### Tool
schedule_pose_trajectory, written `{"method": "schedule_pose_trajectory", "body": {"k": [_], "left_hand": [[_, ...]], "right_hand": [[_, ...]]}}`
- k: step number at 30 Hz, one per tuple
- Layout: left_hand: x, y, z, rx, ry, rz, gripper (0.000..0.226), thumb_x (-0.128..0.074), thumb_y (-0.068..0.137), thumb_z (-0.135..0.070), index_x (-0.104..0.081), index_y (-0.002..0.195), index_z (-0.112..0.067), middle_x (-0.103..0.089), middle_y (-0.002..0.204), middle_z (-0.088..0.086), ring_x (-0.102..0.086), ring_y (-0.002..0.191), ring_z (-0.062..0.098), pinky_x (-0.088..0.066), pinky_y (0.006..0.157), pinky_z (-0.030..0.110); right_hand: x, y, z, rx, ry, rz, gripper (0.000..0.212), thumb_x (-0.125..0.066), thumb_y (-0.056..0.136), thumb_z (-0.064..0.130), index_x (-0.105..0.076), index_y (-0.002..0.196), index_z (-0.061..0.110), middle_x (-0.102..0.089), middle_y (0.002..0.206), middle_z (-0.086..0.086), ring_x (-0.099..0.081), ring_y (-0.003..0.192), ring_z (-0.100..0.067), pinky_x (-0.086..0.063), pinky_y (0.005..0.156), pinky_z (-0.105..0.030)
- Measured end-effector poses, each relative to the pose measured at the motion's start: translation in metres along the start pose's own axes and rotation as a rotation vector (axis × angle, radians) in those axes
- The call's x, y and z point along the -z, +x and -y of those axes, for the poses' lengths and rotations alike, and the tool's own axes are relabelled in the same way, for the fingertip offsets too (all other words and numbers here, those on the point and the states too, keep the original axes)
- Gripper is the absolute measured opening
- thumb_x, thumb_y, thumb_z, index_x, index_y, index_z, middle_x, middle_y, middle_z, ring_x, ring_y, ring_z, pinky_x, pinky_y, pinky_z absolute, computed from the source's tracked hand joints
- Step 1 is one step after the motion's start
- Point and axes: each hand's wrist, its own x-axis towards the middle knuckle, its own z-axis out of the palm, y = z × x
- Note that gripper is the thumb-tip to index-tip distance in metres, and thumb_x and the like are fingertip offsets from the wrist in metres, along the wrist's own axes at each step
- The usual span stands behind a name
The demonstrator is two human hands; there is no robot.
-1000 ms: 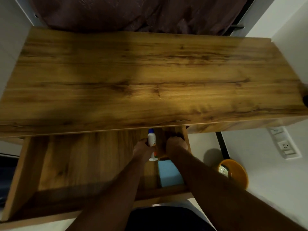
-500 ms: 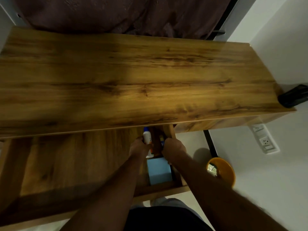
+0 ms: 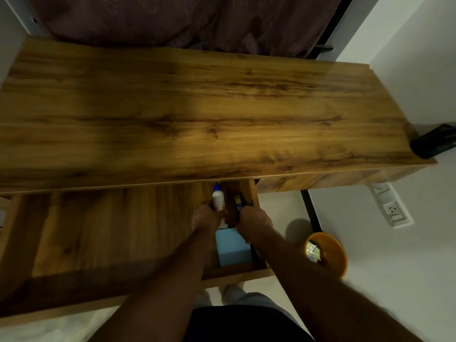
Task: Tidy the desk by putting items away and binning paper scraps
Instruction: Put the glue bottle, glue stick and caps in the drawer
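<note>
The wooden desk (image 3: 222, 119) has its wide drawer (image 3: 111, 230) pulled out below the front edge. My left hand (image 3: 206, 217) grips a white glue bottle (image 3: 217, 197) with a blue cap, standing at the drawer's divider. Just to the right, my right hand (image 3: 254, 218) is curled round a small blue and yellow item (image 3: 238, 202) in the narrow right compartment; most of that item is hidden. A light blue pad (image 3: 233, 250) lies in the same compartment, nearer to me.
An orange bin (image 3: 328, 253) with paper inside stands on the floor right of the drawer. A black object (image 3: 434, 141) sits at the desk's right end. Wall sockets (image 3: 392, 208) are low on the right wall. Dark fabric (image 3: 172, 18) hangs behind the desk.
Both hands have stayed at the drawer's divider. The blue and yellow item has come into sight at my right hand. My head has turned a little to the right.
</note>
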Motion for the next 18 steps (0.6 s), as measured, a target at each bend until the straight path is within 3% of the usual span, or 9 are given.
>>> {"method": "schedule_pose_trajectory", "body": {"k": [9,13,18], "left_hand": [[0.035,-0.033,0.009,-0.133,0.030,-0.102,0.027,-0.054,0.094,-0.038,-0.067,0.107,-0.019,-0.069,0.098,-0.002,-0.062,0.081,0.009,-0.046,0.062,0.023],[0.051,-0.046,0.021,-0.138,0.012,-0.124,0.022,-0.053,0.095,-0.036,-0.066,0.106,-0.022,-0.065,0.096,-0.009,-0.058,0.079,0.004,-0.046,0.062,0.019],[0.060,-0.061,0.034,-0.069,-0.011,-0.175,0.025,-0.055,0.094,-0.036,-0.066,0.112,-0.023,-0.067,0.107,-0.003,-0.060,0.089,0.011,-0.046,0.070,0.023]], "right_hand": [[0.003,-0.003,0.014,0.157,0.043,-0.128,0.028,-0.057,0.091,0.039,-0.067,0.106,0.017,-0.068,0.103,-0.004,-0.065,0.097,-0.023,-0.054,0.081,-0.036],[-0.004,-0.007,0.028,0.222,-0.004,-0.109,0.031,-0.057,0.092,0.040,-0.063,0.112,0.018,-0.068,0.103,-0.004,-0.065,0.093,-0.022,-0.056,0.077,-0.036],[-0.015,-0.014,0.043,0.335,-0.056,-0.060,0.023,-0.056,0.091,0.035,-0.065,0.107,0.020,-0.067,0.110,-0.007,-0.064,0.102,-0.026,-0.056,0.078,-0.037]]}}
